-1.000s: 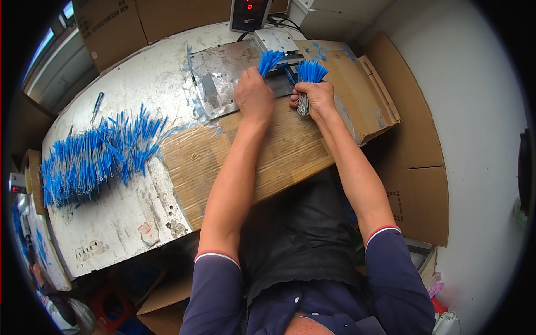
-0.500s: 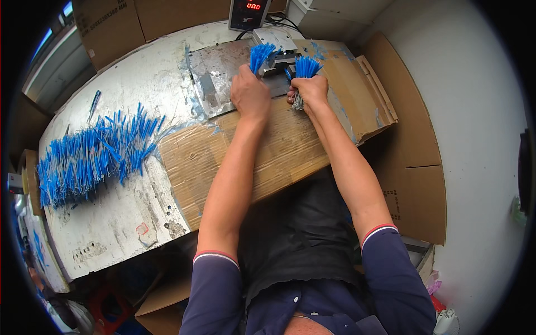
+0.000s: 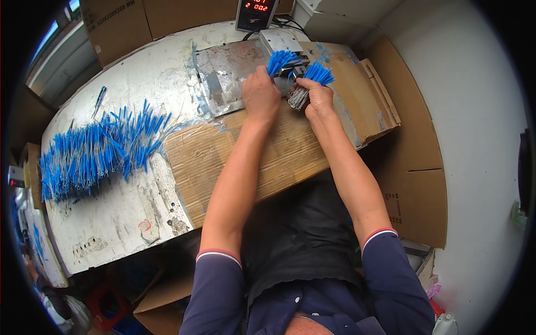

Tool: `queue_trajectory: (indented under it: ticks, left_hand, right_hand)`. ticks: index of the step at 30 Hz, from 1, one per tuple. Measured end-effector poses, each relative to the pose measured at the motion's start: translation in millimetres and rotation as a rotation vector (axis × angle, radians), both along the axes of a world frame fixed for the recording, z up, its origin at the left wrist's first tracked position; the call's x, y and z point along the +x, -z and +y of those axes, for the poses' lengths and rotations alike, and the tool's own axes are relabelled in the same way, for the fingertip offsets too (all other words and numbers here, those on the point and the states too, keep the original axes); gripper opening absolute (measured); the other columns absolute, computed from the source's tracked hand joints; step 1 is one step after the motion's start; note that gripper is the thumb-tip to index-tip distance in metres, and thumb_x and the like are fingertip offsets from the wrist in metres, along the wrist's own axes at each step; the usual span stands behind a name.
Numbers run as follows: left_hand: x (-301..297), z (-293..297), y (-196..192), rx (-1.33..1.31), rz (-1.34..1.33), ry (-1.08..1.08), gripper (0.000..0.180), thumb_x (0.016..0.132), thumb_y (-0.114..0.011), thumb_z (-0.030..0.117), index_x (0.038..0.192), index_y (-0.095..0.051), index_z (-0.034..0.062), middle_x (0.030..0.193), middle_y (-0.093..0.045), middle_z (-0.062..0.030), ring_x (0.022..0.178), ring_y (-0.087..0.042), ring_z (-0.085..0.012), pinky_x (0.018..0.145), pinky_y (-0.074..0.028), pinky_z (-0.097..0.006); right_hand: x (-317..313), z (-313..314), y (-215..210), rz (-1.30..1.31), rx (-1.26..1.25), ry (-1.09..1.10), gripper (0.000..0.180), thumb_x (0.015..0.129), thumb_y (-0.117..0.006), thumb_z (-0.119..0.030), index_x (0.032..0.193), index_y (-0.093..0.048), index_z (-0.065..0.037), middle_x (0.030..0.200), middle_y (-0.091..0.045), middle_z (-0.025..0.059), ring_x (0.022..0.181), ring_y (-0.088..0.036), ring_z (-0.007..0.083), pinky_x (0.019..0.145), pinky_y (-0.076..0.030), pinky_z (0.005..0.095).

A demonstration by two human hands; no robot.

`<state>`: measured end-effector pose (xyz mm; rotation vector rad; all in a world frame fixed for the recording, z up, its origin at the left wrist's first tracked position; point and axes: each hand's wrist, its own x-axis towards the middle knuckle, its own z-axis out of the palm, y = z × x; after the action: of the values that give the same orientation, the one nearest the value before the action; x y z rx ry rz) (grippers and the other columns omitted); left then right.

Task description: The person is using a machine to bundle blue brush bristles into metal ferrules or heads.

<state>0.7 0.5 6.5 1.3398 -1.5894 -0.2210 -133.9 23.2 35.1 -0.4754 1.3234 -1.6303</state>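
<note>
My left hand is closed around a bundle of thin blue wire-stemmed brushes, their blue ends fanning out past the fingers. Another bundle of blue brushes sits in my right hand, with its grey wire ends sticking out toward me. Both hands are at a small metal machine at the far side of the bench. Its working part is partly hidden by the bundles and hands. On the left lies a big pile of the same brushes.
A box with a lit red display stands behind the machine, cables beside it. Brown cardboard covers the bench's front edge under my forearms. A metal plate lies left of the machine, and a pen behind the pile. Cardboard panels line the right.
Both hands have shifted slightly right, and the left bundle now leans right toward the machine. The right bundle has tilted, showing more wire ends. The red display reads differently.
</note>
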Motion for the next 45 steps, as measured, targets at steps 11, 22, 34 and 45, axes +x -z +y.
queue_trajectory:
  ticks: [11,22,34,45]
  left_hand:
    - [-2,-1,0,0.078,0.005,0.063,0.016,0.088,-0.064,0.013,0.103,-0.063,0.0057,0.082,-0.068,-0.0216,0.079,-0.066,-0.0422,0.072,-0.049,-0.054]
    - [0,-4,8,-0.068,-0.100,0.117,0.011,0.083,-0.063,0.006,0.094,-0.062,0.0032,0.086,-0.067,-0.0186,0.085,-0.064,-0.0395,0.078,-0.050,-0.050]
    - [-1,-1,1,0.103,0.039,-0.006,0.013,0.092,-0.064,0.016,0.095,-0.061,0.0035,0.086,-0.069,-0.0207,0.083,-0.066,-0.0412,0.074,-0.049,-0.051]
    - [1,-1,-3,0.094,0.100,-0.021,0.019,0.096,-0.061,0.021,0.095,-0.060,0.0024,0.083,-0.068,-0.0228,0.081,-0.066,-0.0443,0.072,-0.048,-0.053]
  right_hand:
    - [17,-4,3,-0.251,0.002,0.045,0.014,0.079,-0.073,0.002,0.089,-0.063,0.005,0.083,-0.067,0.0175,0.071,-0.069,0.0326,0.062,-0.059,0.0484]
    - [-3,15,-9,0.048,0.073,-0.008,0.017,0.077,-0.078,0.005,0.083,-0.063,0.008,0.073,-0.065,0.0167,0.059,-0.066,0.0261,0.050,-0.060,0.0387]
    - [-17,23,-15,0.005,0.113,-0.199,0.011,0.079,-0.076,0.004,0.081,-0.065,0.006,0.071,-0.065,0.0150,0.056,-0.066,0.0238,0.049,-0.060,0.0382]
    - [-18,11,-16,0.229,0.133,-0.230,0.011,0.079,-0.073,0.006,0.076,-0.063,0.006,0.066,-0.064,0.0136,0.051,-0.063,0.0206,0.043,-0.052,0.0335]
